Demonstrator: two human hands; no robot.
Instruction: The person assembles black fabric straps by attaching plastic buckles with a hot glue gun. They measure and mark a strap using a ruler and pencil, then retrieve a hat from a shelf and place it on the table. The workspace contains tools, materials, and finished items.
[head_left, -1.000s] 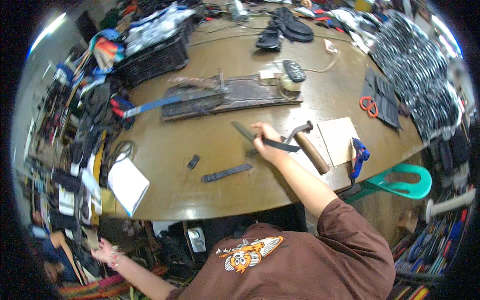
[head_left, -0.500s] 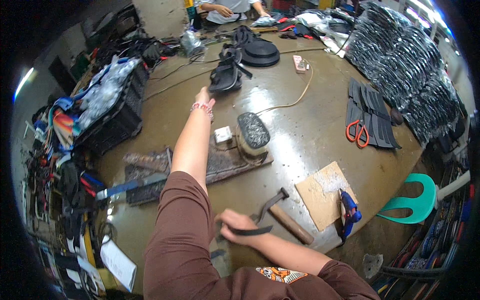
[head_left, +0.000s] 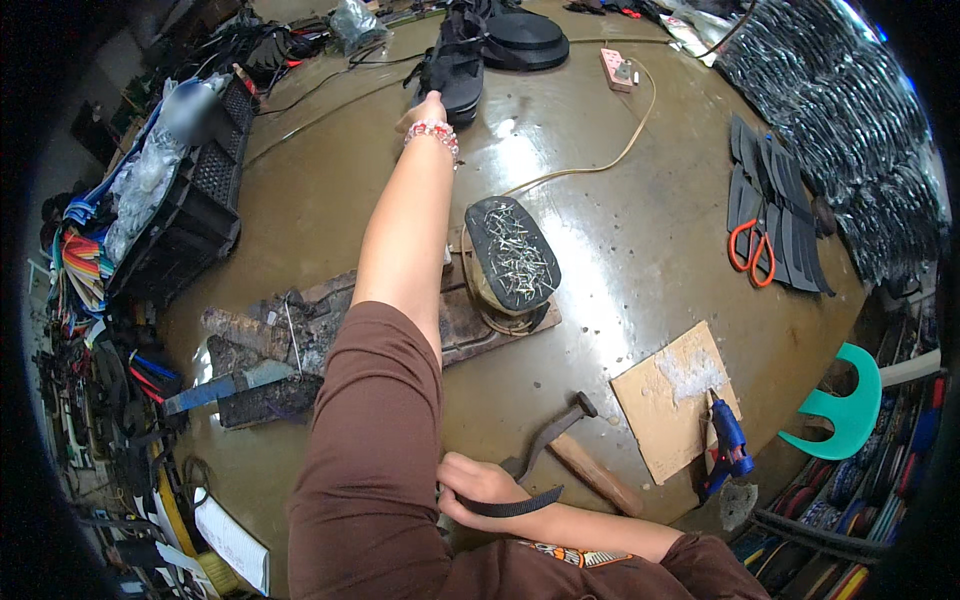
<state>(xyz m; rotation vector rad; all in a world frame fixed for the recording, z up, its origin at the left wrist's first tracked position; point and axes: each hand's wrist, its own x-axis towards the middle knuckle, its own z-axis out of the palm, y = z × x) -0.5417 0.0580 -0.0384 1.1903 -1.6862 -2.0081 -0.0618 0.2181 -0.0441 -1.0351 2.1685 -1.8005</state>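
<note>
My left hand (head_left: pixel 424 112), with a beaded bracelet at its wrist, reaches far across the table. It is closed on the near end of a black strappy sandal (head_left: pixel 458 92), and some fingers are hidden. Close to my body, my right hand (head_left: pixel 474 488) is curled around a black webbing strap (head_left: pixel 522 504), whose loose end lies over the wrist. Just beyond that hand lies a hammer (head_left: pixel 592 472) with a wooden handle and a curved dark metal head.
A block topped with loose nails (head_left: pixel 513 253) stands on a worn board (head_left: pixel 480 340). Rightward lie a blue glue gun (head_left: pixel 732 440), cardboard (head_left: pixel 650 415), orange-handled scissors (head_left: pixel 750 250) and black strips (head_left: pixel 790 230). A black crate (head_left: pixel 190 230) stands left; a strap roll (head_left: pixel 525 45) lies behind.
My left hand has moved a little farther forward onto the sandal. The view has tipped down, so the table's things sit higher. My right hand still holds the strap.
</note>
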